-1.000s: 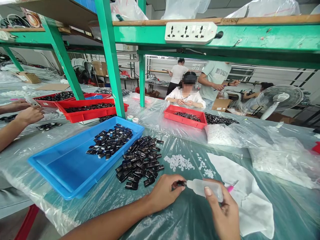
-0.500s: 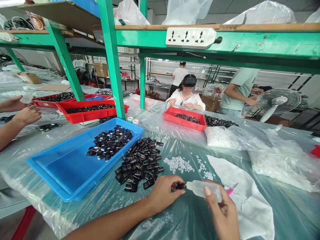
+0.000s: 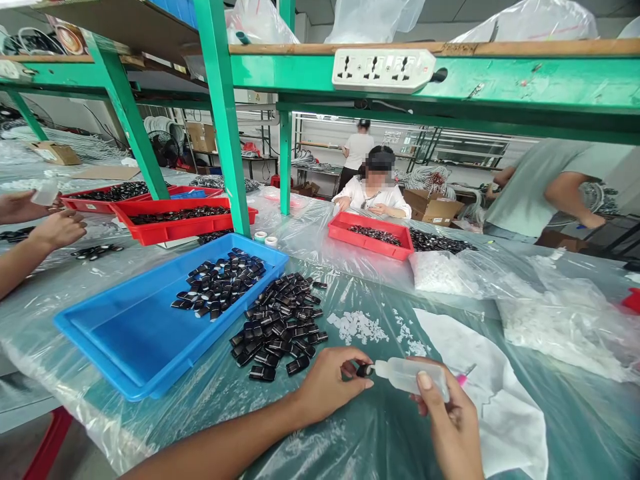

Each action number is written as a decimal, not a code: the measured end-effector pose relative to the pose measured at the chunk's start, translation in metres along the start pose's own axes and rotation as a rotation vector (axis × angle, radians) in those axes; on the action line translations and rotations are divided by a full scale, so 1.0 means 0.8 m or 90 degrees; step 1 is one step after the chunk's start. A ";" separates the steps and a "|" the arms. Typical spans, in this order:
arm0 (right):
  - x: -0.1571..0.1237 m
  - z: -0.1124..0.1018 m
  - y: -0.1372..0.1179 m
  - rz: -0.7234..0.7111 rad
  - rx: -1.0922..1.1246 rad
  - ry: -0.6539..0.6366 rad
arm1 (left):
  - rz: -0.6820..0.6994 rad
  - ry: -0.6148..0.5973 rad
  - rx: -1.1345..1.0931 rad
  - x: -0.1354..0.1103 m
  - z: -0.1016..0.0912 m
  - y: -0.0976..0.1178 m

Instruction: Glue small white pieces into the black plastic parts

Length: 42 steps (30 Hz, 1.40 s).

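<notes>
One translucent bottle gripped in right hand; one black part pinched in left hand, nozzle touching it.

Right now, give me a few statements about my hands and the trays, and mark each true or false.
1. The right hand holds a clear squeeze bottle. True.
2. The left hand is empty. False: it pinches a small black part at the bottle's nozzle.
3. The blue tray is packed full. False: black parts fill only its far end; the near end is bare.
4. A pile of black parts lies on the table beside the blue tray. True.
</notes>
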State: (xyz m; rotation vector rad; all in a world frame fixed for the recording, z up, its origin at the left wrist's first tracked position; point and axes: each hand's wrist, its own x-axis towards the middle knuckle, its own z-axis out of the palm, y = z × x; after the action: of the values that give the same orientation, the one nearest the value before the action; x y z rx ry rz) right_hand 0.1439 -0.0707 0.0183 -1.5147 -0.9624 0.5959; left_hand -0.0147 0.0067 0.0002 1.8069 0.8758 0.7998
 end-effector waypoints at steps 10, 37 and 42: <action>-0.005 0.003 -0.007 -0.005 0.011 0.002 | 0.018 -0.005 -0.001 -0.001 0.001 -0.004; -0.009 0.004 -0.009 -0.016 -0.003 0.008 | 0.048 0.010 0.045 -0.001 0.000 -0.004; -0.013 0.006 -0.005 -0.024 -0.009 0.024 | 0.037 0.007 0.047 -0.002 -0.001 0.001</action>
State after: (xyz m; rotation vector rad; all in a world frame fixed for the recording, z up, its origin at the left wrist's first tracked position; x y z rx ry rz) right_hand 0.1338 -0.0767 0.0199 -1.5128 -0.9657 0.5334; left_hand -0.0161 0.0058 0.0012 1.9015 0.8735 0.8247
